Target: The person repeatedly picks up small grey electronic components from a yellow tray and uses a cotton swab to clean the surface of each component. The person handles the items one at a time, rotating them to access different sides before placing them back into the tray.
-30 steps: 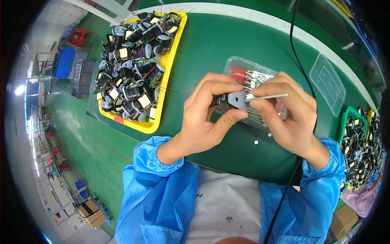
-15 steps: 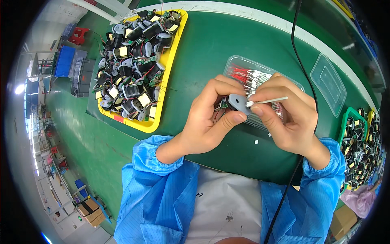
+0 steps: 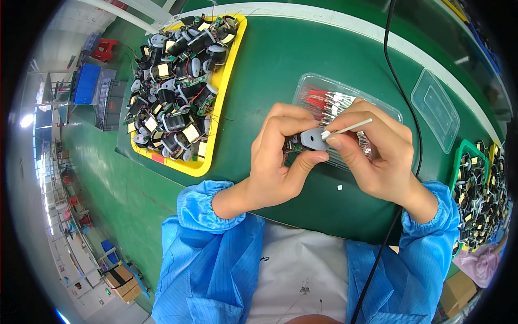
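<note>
Between the thumb and fingers of my left hand [image 3: 278, 156] is a small electronic assembly [image 3: 313, 139], with a grey oval end plate that has a dark hole. Its circuit board and wires are partly hidden by my fingers. My right hand [image 3: 380, 154] pinches a thin white stick [image 3: 353, 127] with a small white block at its lower end. That block is at the right edge of the grey plate; whether it touches is hard to see. Behind my hands, a clear plastic box [image 3: 345, 85] contains many thin red and white wired parts.
At left stands a yellow tray [image 3: 233, 70] piled with black-and-grey assemblies. A clear lid [image 3: 436, 110] lies at right beside a black cable [image 3: 402, 81]. A green bin [image 3: 454, 173] of similar assemblies stands at far right. One small white square [image 3: 340, 187] lies on the green table.
My right hand has shifted slightly left and up, and the white stick now slants more steeply. My left hand has turned the assembly a little.
</note>
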A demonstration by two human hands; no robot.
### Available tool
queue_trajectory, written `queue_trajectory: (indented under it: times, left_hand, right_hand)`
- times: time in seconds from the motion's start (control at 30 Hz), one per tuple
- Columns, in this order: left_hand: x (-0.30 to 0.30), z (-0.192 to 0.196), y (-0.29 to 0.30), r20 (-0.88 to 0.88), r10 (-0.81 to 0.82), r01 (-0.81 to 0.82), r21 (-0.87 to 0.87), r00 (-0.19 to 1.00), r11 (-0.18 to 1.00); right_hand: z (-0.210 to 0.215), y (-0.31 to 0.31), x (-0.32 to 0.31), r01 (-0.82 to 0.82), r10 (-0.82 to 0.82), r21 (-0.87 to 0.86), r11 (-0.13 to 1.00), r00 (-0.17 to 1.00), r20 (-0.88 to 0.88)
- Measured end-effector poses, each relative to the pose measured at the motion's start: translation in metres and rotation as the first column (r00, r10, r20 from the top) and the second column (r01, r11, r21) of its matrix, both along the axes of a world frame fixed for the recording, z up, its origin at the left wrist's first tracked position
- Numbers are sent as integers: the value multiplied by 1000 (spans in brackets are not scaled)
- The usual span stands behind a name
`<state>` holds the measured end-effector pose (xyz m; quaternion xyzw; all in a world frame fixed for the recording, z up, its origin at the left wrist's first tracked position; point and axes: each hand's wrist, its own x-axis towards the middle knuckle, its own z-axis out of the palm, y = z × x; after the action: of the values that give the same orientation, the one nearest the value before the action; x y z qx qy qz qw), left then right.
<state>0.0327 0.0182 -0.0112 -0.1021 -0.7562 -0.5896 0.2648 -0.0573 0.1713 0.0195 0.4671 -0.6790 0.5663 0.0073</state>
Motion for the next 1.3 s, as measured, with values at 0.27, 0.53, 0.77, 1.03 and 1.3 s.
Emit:
queue_trajectory:
  times: [0.27, 0.53, 0.77, 1.03, 1.3]
  left_hand:
    - [0, -2, 1, 65, -51, 43, 109, 997, 993]
    - [1, -1, 2, 87, -82, 66, 177, 993, 982]
    - [1, 0, -3, 69, -105, 94, 146, 992, 985]
    - [-8, 1, -14, 5, -132, 133, -32, 991, 991]
    - [0, 18, -110, -43, 751, -469, -804, 659, 366]
  right_hand:
    - [0, 2, 1, -22, 17, 48, 999, 995, 94]
    - [-2, -2, 2, 16, -16, 3, 1000, 998, 57]
    - [-4, -6, -2, 10, -8, -21, 1000, 995, 98]
    - [-4, -1, -10, -57, 56, 5, 998, 989, 137]
    - [22, 80, -135, 556, -412, -263, 789, 795, 444]
